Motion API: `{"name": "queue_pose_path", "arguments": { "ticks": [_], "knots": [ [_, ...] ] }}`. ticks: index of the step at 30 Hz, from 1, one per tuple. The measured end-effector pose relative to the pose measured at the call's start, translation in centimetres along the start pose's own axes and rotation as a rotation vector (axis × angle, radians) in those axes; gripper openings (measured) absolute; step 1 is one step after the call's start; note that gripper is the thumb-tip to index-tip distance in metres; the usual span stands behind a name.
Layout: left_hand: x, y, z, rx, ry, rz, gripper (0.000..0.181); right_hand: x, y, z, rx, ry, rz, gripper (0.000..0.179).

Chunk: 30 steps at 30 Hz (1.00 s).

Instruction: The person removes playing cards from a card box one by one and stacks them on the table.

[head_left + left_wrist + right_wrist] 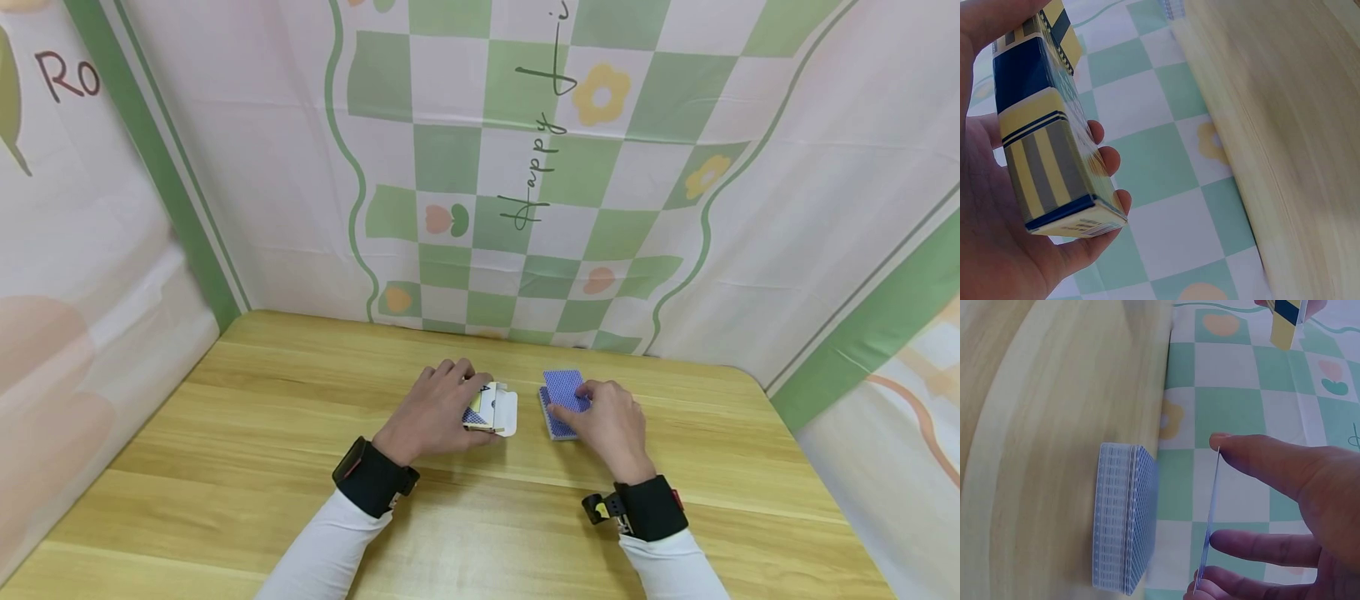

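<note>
My left hand (435, 412) grips a playing card box (488, 408), whose white flap stands open toward the right. In the left wrist view the box (1054, 162) shows yellow, grey and navy stripes, with the thumb on one side and fingertips on the other. My right hand (617, 423) pinches a blue-backed playing card (564, 387) by its edges. Edge-on in the right wrist view, the card (1211, 506) is apart from the deck. The deck of blue-backed cards (1124, 519) lies stacked on the table beneath that hand. Whether the box holds anything cannot be seen.
A light wooden table (517, 525) carries the deck near its back edge. Behind it hangs a green-and-white checked cloth (498, 267) with flower prints. White printed cloth (112, 275) also hangs along the left side.
</note>
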State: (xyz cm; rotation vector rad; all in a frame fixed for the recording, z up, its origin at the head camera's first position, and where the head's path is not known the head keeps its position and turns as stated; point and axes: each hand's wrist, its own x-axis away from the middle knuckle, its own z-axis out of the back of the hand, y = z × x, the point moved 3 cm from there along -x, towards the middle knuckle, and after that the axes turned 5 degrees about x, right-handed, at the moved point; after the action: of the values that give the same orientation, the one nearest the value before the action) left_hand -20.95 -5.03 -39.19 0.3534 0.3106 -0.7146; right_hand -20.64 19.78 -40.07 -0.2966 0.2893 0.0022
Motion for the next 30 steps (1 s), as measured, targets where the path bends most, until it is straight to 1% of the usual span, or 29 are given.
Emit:
{"name": "queue_pose_path", "arguments": {
  "ticks": [7,15,30],
  "knots": [
    [0.0,0.0,0.1,0.010,0.003,-0.001,0.075,0.0,0.0,-0.3,0.017,-0.005,0.002,0.056],
    [0.0,0.0,0.1,0.000,0.000,-0.004,0.074,-0.1,0.1,-0.6,0.036,-0.025,-0.002,0.059],
    [0.0,0.0,0.1,0.008,-0.001,0.003,0.073,0.0,0.2,-1.7,0.068,-0.046,-0.014,0.059]
  ]
}}
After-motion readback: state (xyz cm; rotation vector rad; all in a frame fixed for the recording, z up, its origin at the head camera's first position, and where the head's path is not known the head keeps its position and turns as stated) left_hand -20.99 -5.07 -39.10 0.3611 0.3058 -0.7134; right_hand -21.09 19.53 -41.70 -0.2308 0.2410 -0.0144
